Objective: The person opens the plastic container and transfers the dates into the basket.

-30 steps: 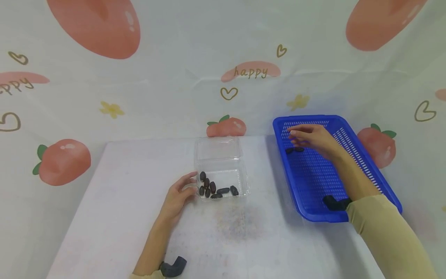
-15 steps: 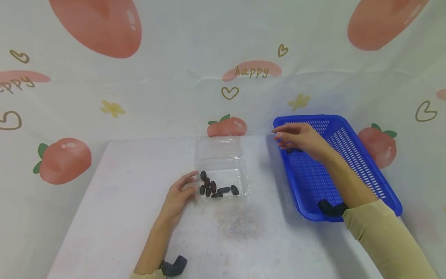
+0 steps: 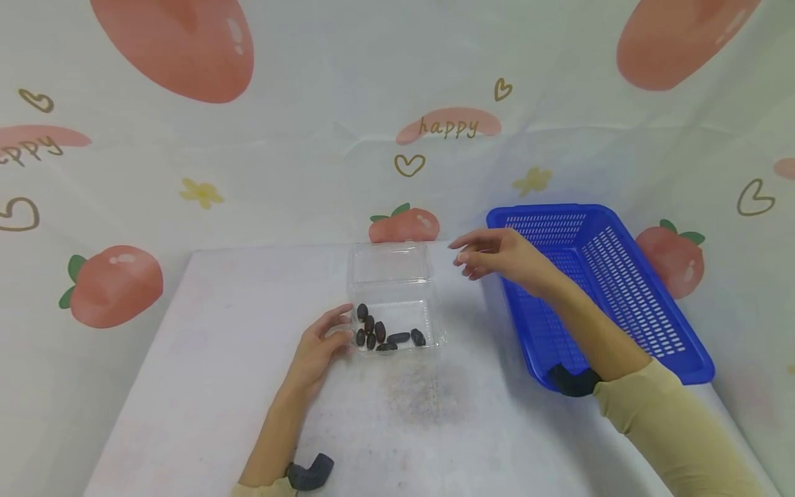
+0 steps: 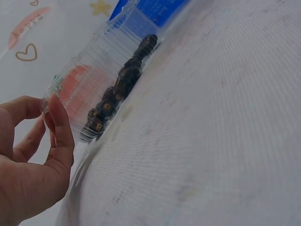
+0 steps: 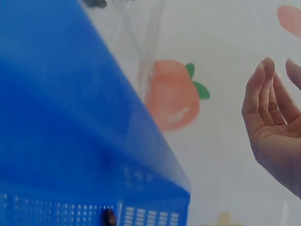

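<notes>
In the head view my left hand (image 3: 317,348) is at the left side of an open clear plastic clamshell box (image 3: 428,314), thumb and fingers at its edge. The left wrist view shows the thumb and a fingertip of this hand (image 4: 40,146) gripping the box's end (image 4: 94,61). Several dark brown dates (image 3: 380,331) lie in the box, mostly to the left and front. My right hand (image 3: 506,259) is in the air between the box and a blue basket (image 3: 677,345), fingers loosely bent. In the right wrist view nothing shows between the fingers of this hand (image 5: 275,117).
A dark date (image 5: 109,216) lies in the basket in the right wrist view. The basket's slotted walls rise at the right of the white table (image 3: 248,310). Behind stands a white cloth backdrop (image 3: 298,124) with peach prints. The box's lid (image 3: 390,262) is folded back.
My right hand has moved left from over the basket's far left corner, past its rim, toward the box. The left hand and the box stay in place.
</notes>
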`<state>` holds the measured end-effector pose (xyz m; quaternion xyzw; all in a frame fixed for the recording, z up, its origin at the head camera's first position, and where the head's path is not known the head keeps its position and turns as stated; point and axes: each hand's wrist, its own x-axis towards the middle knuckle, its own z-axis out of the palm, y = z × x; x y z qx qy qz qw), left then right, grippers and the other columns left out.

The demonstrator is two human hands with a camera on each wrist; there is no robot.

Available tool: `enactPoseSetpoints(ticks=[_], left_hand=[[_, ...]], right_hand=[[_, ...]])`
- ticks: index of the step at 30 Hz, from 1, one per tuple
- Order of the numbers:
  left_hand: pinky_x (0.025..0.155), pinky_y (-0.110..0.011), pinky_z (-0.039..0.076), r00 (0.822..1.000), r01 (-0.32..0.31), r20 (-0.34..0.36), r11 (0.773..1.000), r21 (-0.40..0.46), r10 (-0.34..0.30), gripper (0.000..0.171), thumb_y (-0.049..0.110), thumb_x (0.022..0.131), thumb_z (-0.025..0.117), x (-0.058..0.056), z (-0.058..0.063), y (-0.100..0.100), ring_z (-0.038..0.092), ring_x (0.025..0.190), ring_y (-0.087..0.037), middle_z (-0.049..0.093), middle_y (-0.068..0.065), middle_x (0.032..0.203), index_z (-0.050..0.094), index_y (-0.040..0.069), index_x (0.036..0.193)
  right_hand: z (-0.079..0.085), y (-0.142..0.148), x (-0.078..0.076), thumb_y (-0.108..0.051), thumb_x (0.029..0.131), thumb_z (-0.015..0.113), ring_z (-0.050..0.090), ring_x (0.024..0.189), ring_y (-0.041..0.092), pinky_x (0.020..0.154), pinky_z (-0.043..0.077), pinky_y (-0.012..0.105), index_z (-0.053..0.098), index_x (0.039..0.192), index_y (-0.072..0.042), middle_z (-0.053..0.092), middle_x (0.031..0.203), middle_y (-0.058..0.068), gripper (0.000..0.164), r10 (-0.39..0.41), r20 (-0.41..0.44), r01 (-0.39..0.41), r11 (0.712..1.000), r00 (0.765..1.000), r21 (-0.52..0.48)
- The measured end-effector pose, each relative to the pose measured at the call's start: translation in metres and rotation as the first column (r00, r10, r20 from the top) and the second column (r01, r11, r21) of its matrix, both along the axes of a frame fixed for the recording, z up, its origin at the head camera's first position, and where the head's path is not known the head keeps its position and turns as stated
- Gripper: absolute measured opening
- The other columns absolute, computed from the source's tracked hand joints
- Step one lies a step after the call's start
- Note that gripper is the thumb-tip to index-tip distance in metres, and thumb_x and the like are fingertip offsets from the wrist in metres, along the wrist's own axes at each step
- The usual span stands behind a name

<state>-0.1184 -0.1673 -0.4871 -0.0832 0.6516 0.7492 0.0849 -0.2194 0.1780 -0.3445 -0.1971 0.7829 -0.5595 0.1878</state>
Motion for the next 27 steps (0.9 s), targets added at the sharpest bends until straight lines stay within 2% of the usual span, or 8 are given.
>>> enactPoseSetpoints(ticks=[9,15,21,27], left_hand=[[0.075,-0.027,0.057,1.000,-0.004,0.005,1.000,-0.015,0.004,0.054,-0.002,0.088,0.064,0.000,0.000,0.000,0.055,0.097,-0.018,0.046,-0.011,0.129,0.055,0.011,0.140],[0.077,-0.028,0.058,1.000,-0.006,0.010,1.000,-0.013,0.006,0.053,-0.004,0.089,0.063,-0.001,-0.001,0.001,0.057,0.095,-0.018,0.047,-0.011,0.126,0.056,0.011,0.139],[0.076,-0.027,0.058,1.000,-0.005,0.007,1.000,-0.013,0.006,0.054,-0.005,0.089,0.061,0.000,-0.001,0.002,0.057,0.095,-0.019,0.048,-0.010,0.125,0.055,0.010,0.141],[0.076,-0.027,0.058,1.000,-0.002,-0.003,1.000,-0.006,0.002,0.055,-0.005,0.090,0.061,0.001,0.000,0.003,0.057,0.093,-0.017,0.048,-0.010,0.125,0.053,0.009,0.142]], right_hand=[[-0.005,-0.032,0.000,-0.026,0.092,0.072,0.069,0.088,0.030,0.082,0.060,0.039,0.069,0.119,-0.011,0.070,0.095,0.014,0.030,0.042,0.003,-0.042,0.999,0.999,0.025],[-0.010,-0.050,0.001,-0.021,0.092,0.073,0.070,0.087,0.031,0.081,0.060,0.042,0.070,0.116,-0.010,0.070,0.096,0.017,0.027,0.063,0.036,-0.062,0.998,0.997,-0.018],[-0.022,-0.066,0.001,-0.018,0.091,0.072,0.069,0.085,0.031,0.080,0.060,0.041,0.071,0.113,-0.008,0.069,0.094,0.020,0.024,0.088,0.066,-0.086,0.996,0.994,-0.032],[-0.037,-0.081,-0.002,-0.016,0.090,0.073,0.069,0.083,0.027,0.082,0.059,0.047,0.071,0.112,-0.007,0.070,0.091,0.016,0.024,0.098,0.098,-0.096,0.995,0.990,-0.024]])
